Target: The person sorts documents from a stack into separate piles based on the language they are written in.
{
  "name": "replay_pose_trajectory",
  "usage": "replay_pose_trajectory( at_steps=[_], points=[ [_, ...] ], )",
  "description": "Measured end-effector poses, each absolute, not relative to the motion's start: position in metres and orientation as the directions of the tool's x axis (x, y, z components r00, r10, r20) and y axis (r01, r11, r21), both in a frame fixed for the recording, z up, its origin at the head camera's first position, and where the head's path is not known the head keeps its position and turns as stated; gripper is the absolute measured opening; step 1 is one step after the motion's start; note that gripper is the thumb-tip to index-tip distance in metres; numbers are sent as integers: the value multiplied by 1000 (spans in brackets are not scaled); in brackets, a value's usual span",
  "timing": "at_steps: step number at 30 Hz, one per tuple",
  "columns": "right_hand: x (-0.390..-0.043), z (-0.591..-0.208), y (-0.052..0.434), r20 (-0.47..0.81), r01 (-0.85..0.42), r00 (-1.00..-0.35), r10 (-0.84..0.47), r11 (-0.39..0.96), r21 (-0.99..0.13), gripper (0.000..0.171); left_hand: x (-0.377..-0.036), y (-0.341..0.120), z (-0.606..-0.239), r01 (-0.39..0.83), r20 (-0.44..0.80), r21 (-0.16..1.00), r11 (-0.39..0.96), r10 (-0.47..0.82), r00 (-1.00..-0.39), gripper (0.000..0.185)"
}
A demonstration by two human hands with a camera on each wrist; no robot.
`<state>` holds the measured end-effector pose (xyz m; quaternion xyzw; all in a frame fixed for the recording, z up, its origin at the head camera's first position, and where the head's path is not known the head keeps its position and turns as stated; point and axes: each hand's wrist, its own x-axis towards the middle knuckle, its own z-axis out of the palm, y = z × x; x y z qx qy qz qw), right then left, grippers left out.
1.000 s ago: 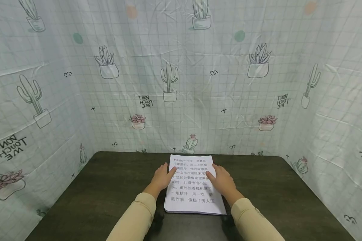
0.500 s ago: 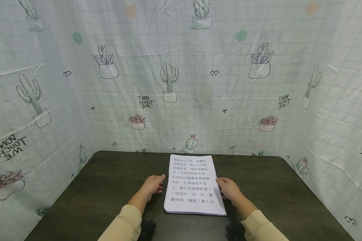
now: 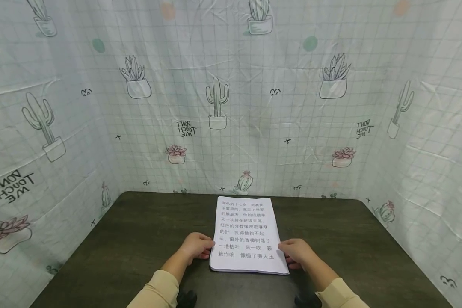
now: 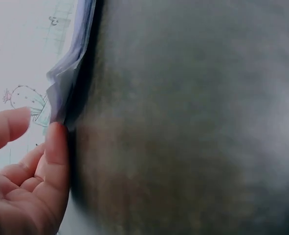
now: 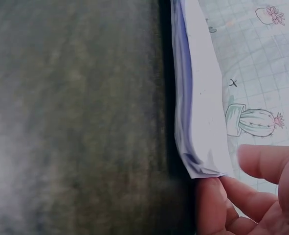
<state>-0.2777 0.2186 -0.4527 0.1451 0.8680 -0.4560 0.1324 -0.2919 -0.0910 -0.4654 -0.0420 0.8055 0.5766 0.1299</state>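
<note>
Cactus-printed cloth (image 3: pixel 231 98) hangs on three sides around a dark table (image 3: pixel 138 239). On that table, at the middle and running from 6 o'clock toward 12 o'clock, lies a stack of paper (image 3: pixel 246 233) with printed lines of text on its top sheet.

The left hand (image 3: pixel 195 248) sits at 9 o'clock of the stack's near end, its fingers curled against the left edge of the sheets. From the left wrist view the fingers (image 4: pixel 56 161) touch the side of the stack (image 4: pixel 68 73), whose lower corner is lifted slightly off the table (image 4: pixel 193 127); the grip looks like a light pinch on the edge.

The right hand (image 3: pixel 297 253) mirrors it at 3 o'clock, near the stack's near right corner. In the right wrist view its fingertips (image 5: pixel 210 200) press the corner of the stack (image 5: pixel 195 112), with the sheets raised a little above the table (image 5: pixel 76 117). Both sleeves (image 3: pixel 158 291) are pale yellow.
</note>
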Motion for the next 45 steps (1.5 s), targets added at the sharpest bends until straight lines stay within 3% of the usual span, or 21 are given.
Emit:
replay_pose_trajectory(
  at_steps=[10,21,35,40,45],
  points=[
    [-268,-461,218,-310,333,-941,137,550,-766,42,-282,-86,-468,-176,-230,888,425,78,-970,20],
    [-271,-466,217,-297,326,-944,145,541,-775,42,-283,-86,-470,-175,-215,896,408,55,-975,21],
    [-270,-466,217,-278,301,-953,123,522,-798,44,-283,-92,-466,-151,-183,882,446,30,-983,7],
    [-270,-466,216,-282,303,-952,121,513,-803,44,-286,-95,-471,-165,-195,919,358,49,-980,15],
    [-269,-467,217,-294,306,-951,100,456,-836,44,-289,-100,-480,-191,-222,963,188,163,-961,31]
  ],
)
